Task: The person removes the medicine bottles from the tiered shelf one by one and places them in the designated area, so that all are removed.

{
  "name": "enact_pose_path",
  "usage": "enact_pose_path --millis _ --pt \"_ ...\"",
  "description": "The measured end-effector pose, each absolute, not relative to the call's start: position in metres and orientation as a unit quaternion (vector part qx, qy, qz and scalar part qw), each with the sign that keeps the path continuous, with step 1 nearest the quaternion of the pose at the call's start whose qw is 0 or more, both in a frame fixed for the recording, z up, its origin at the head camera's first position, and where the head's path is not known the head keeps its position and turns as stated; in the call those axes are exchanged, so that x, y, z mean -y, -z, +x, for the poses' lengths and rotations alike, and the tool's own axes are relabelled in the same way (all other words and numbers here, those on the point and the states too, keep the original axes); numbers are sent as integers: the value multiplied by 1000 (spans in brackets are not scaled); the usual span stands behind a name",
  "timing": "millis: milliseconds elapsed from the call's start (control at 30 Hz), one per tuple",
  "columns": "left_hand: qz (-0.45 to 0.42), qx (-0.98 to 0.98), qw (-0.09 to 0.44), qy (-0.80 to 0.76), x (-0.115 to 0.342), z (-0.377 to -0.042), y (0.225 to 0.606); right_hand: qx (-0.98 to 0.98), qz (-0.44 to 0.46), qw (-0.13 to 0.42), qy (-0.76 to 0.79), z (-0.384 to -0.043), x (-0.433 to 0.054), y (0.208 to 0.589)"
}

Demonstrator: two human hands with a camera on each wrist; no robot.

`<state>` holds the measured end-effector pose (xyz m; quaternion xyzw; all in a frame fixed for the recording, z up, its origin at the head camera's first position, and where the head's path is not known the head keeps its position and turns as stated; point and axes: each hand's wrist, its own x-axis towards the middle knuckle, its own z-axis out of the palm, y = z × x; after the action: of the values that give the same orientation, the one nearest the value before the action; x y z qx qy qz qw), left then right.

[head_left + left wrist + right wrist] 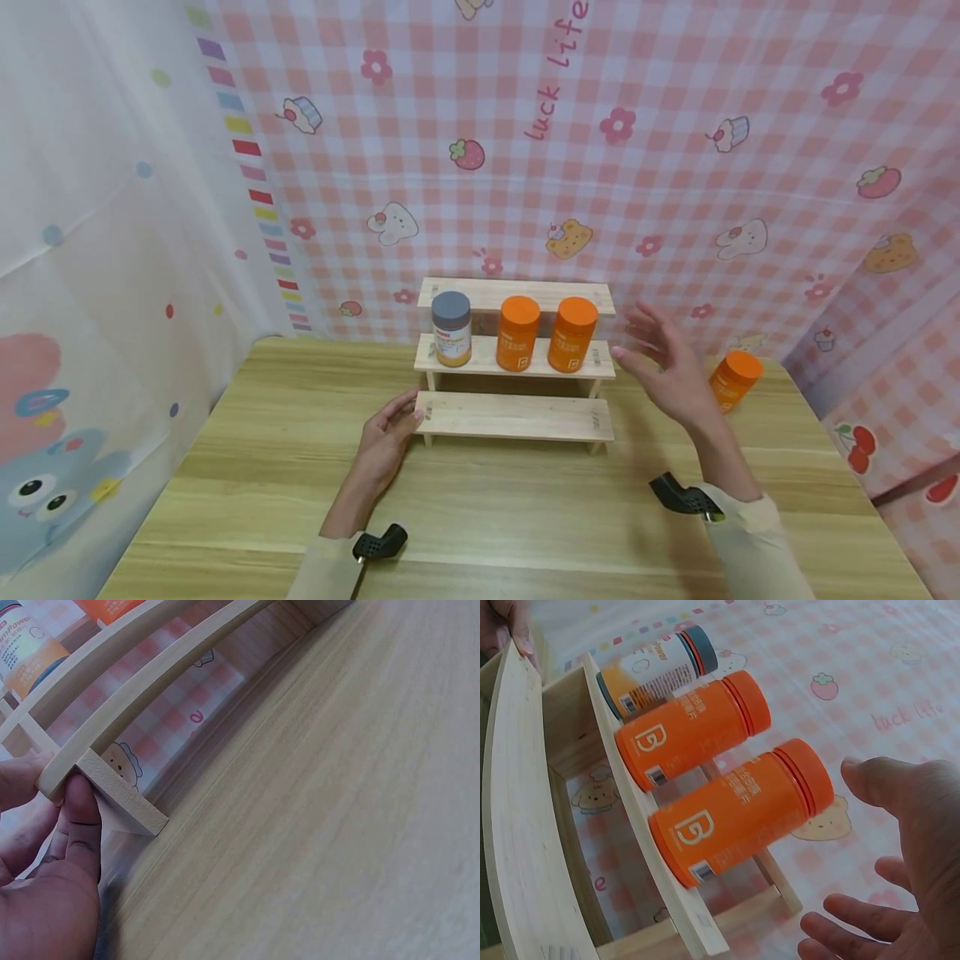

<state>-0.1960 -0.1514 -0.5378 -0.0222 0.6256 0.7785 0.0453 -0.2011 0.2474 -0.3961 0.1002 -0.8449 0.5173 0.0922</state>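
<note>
A three-step wooden rack [514, 417] stands on the table. On its middle step are a grey-capped bottle [452, 330] at the left and two orange bottles, one in the middle [517, 335] and one at the right [573, 337]. My left hand [386, 443] pinches the left end of the lowest step between thumb and fingers, as the left wrist view shows. To the right of the rack, my right hand [670, 371] is in the air with spread fingers, apart from the right orange bottle and holding nothing.
Another orange bottle [735, 380] stands on the table [487, 517] behind my right wrist, near the right edge. A pink checked cloth [525, 192] hangs close behind the rack, and a white printed cloth [97, 275] hangs at the left.
</note>
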Motion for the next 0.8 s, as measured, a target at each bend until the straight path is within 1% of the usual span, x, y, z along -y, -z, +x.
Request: enact_pose_path --millis 267,467,700,800 --pt "-20 -623 42 -781 153 -197 542 847 104 65 -518 -210 -234 398" --pt "-18 -622 42 -782 153 -196 543 841 114 59 -526 -218 -227 402" --pt "-20 -622 46 -781 153 -197 543 834 113 32 -539 -226 -218 407" --pt "-23 -619 47 -784 153 -197 543 828 119 32 -547 -228 -213 407"
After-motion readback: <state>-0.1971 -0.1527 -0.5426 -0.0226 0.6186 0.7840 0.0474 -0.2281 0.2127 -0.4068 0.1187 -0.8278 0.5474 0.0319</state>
